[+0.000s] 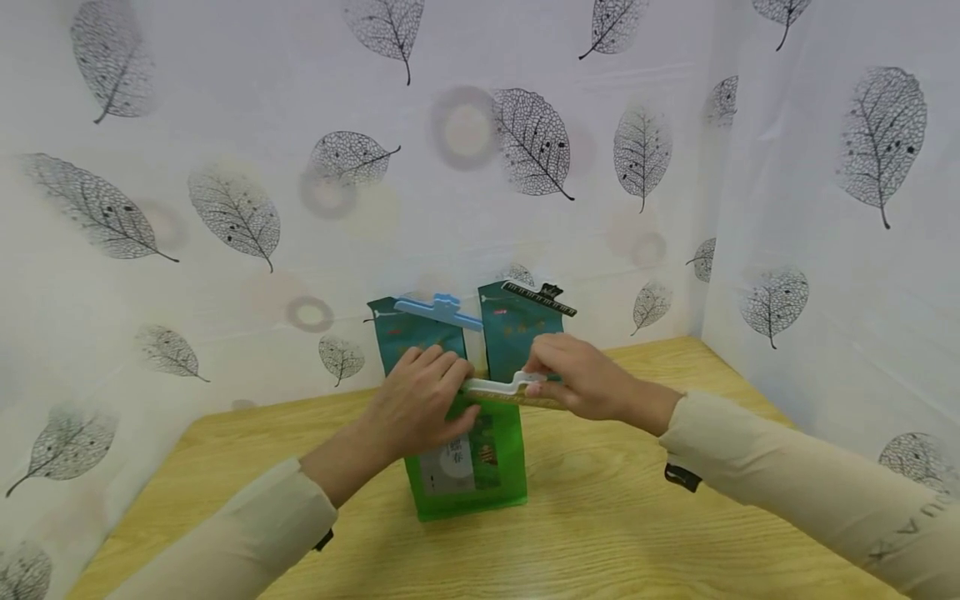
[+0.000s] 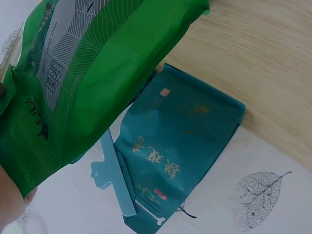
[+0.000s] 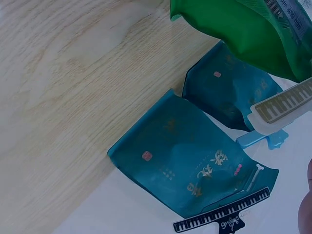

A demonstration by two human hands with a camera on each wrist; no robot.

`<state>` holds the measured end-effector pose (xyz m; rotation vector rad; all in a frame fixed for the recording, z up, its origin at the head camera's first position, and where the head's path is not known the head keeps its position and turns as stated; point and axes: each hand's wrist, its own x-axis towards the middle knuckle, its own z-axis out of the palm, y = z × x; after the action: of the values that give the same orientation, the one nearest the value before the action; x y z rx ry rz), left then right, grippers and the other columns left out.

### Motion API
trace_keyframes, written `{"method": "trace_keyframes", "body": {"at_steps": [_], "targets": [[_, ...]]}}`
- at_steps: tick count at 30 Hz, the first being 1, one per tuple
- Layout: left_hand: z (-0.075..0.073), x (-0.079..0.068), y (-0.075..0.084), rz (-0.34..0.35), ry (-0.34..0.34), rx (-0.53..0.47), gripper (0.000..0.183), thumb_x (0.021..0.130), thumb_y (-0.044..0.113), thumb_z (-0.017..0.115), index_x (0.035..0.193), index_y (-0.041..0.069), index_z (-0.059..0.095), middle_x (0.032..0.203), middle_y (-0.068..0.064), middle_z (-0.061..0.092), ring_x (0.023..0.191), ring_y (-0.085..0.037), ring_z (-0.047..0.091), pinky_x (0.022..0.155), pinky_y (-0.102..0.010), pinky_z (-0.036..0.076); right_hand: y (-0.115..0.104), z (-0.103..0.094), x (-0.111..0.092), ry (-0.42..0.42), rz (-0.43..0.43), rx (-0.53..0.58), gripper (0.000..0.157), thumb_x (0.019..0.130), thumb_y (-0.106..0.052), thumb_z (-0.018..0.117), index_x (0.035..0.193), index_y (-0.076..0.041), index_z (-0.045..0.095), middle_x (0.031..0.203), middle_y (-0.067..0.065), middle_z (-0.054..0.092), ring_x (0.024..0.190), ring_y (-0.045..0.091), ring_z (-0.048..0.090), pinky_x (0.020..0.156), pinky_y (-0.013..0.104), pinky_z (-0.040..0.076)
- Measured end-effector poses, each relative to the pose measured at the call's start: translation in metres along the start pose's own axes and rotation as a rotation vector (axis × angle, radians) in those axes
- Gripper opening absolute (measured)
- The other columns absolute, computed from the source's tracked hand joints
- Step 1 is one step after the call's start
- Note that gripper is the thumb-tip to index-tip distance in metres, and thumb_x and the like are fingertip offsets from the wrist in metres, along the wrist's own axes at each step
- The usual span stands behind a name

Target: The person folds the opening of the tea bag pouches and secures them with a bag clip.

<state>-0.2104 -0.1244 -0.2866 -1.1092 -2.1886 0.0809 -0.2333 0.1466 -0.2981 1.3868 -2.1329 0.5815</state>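
A green bag (image 1: 510, 467) with a pale printed label stands upright at the front, its top edge gripped by my left hand (image 1: 420, 404), fingers over the back and thumb at the front. My right hand (image 1: 588, 379) pinches a white clip (image 1: 489, 387) by its handle. The long bar of this clip carries a gold piano-key pattern (image 3: 287, 108) and lies across the bag's top. Whether the clip bites on the bag is hidden by my hands in the head view.
Behind stand two teal bags. The left teal bag (image 1: 397, 333) bears a light blue clip (image 1: 438, 312), the right teal bag (image 1: 510, 333) a black piano-key clip (image 1: 540, 297). A wooden table (image 1: 600, 517) meets leaf-print sheeting (image 1: 465, 225) at the back and sides.
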Motion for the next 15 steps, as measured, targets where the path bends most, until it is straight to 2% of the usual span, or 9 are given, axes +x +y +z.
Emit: {"method": "trace_keyframes", "body": {"at_steps": [10, 15], "targets": [[0.002, 0.000, -0.001, 0.014, 0.014, 0.005, 0.034, 0.083, 0.039, 0.075, 0.102, 0.012, 0.066, 0.085, 0.002, 0.065, 0.076, -0.016, 0.052, 0.070, -0.033, 0.045, -0.004, 0.005, 0.012, -0.005, -0.020, 0.007, 0.025, 0.085, -0.017, 0.078, 0.090, -0.012, 0.053, 0.079, -0.002, 0.050, 0.070, 0.009, 0.039, 0.068, 0.030, 0.038], [0.001, 0.000, -0.001, 0.018, 0.009, 0.015, 0.033, 0.083, 0.038, 0.075, 0.102, 0.012, 0.066, 0.086, 0.003, 0.065, 0.077, -0.016, 0.053, 0.071, -0.032, 0.046, -0.007, 0.007, 0.014, -0.006, -0.015, 0.005, 0.022, 0.091, -0.025, 0.072, 0.090, -0.012, 0.053, 0.079, -0.002, 0.050, 0.070, 0.009, 0.039, 0.069, 0.031, 0.038]]}}
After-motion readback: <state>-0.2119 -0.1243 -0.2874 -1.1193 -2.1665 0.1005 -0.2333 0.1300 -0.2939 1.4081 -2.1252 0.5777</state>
